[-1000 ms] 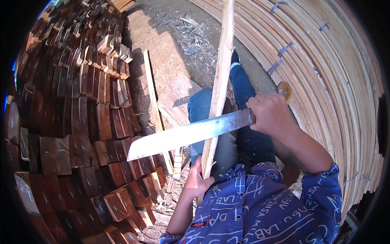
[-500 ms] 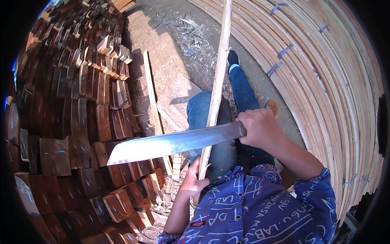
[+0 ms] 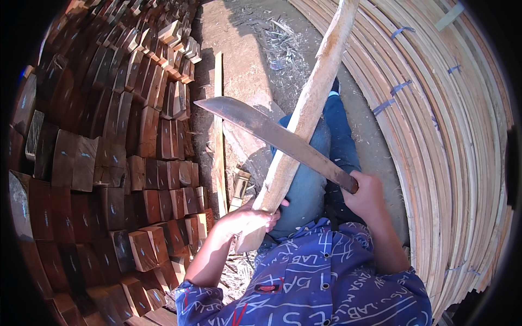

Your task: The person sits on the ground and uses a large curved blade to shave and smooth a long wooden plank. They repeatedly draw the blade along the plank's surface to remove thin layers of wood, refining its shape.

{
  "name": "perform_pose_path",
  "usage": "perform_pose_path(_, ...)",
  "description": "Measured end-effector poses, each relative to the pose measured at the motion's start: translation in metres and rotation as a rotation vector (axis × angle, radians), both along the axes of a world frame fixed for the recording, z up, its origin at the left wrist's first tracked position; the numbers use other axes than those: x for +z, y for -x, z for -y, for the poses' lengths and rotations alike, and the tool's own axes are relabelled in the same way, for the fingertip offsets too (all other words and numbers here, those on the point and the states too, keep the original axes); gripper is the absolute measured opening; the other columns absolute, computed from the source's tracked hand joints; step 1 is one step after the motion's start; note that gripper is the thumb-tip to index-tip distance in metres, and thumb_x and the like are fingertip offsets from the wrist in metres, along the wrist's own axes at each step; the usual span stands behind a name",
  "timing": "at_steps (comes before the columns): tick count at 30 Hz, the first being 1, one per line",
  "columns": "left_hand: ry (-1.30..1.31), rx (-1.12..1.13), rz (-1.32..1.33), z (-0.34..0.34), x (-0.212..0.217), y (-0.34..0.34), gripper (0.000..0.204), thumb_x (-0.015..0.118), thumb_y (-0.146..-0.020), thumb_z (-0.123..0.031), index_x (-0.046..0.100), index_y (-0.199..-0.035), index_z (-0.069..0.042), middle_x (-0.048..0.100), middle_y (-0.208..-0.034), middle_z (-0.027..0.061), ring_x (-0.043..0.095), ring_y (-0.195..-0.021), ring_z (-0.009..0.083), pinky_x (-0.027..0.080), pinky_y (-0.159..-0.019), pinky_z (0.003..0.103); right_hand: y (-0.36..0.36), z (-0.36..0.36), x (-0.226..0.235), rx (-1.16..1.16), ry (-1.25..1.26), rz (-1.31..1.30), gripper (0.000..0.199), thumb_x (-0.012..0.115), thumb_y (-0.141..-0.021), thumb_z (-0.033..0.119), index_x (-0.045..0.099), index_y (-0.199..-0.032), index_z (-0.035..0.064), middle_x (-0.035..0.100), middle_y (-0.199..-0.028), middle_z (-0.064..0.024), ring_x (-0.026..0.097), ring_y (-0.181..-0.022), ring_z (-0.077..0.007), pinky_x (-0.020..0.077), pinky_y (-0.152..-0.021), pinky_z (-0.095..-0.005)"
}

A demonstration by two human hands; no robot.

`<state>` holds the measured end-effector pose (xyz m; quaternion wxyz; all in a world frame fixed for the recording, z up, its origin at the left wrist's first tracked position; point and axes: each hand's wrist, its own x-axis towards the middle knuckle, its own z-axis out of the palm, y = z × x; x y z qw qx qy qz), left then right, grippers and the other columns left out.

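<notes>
A machete [image 3: 261, 126] with a broad dark blade is in my right hand [image 3: 365, 196], whose fingers are wrapped round its handle. The blade slants up to the left and passes over a long pale wooden plank [image 3: 311, 103]. Near its lower end, my left hand [image 3: 255, 218] grips that plank, fingers curled round its edge. The plank leans across my jeans-clad leg [image 3: 307, 193] and runs away from me past the top of the view. Whether the blade touches the wood I cannot tell.
Stacked dark wooden blocks [image 3: 76, 163] rise along the left. Long bundled pale slats [image 3: 429, 136], tied with blue strips, curve along the right. A narrow strip of wood [image 3: 218, 136] lies on the dirt ground beside the blocks, and wood shavings [image 3: 285, 46] are scattered farther off.
The plank has turned to show its broad face, and its lower end has come up and left with my left hand. The machete now slants up-left, its blade no longer near level.
</notes>
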<state>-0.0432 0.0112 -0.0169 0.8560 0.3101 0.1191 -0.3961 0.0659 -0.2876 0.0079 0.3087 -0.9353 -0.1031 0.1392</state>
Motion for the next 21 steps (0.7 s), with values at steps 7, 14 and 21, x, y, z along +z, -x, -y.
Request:
perform_pose_path(7, -0.380, 0.013, 0.038, -0.022, 0.038, 0.004, 0.057, 0.073, -0.082, -0.013, 0.052, -0.133, -0.002, 0.058, -0.102, 0.0027, 0.054, -0.091, 0.0088, 0.046, -0.077, 0.024, 0.004, -0.003, -0.001, 0.024, -0.088, -0.141, 0.028, 0.076, -0.078, 0.021, 0.058, -0.069, 0.0011, 0.056, -0.059, -0.0141, 0.055, -0.053, -0.0310, 0.0416, -0.052, -0.0398)
perform_pose_path(14, -0.795, -0.153, 0.200, -0.009, 0.039, -0.008, 0.043, 0.068, -0.081, -0.004, 0.057, -0.123, -0.004, 0.063, -0.088, 0.0021, 0.059, -0.080, 0.0086, 0.050, -0.071, 0.025, 0.007, -0.010, 0.009, 0.060, -0.620, -0.709, 0.035, 0.079, -0.081, 0.026, 0.053, -0.066, 0.0067, 0.049, -0.056, 0.0026, 0.047, -0.051, -0.0058, 0.0329, -0.046, -0.0291)
perform_pose_path(21, -1.142, -0.078, 0.439, 0.015, 0.019, -0.003, 0.033, 0.056, -0.071, 0.002, 0.058, -0.104, 0.002, 0.067, -0.091, 0.0213, 0.067, -0.092, 0.0364, 0.051, -0.080, 0.041, -0.026, -0.005, 0.026, -0.065, -1.048, -1.119, 0.028, 0.067, -0.093, 0.014, 0.051, -0.072, 0.0063, 0.047, -0.054, -0.0003, 0.043, -0.042, -0.0095, 0.0337, -0.040, -0.0273)
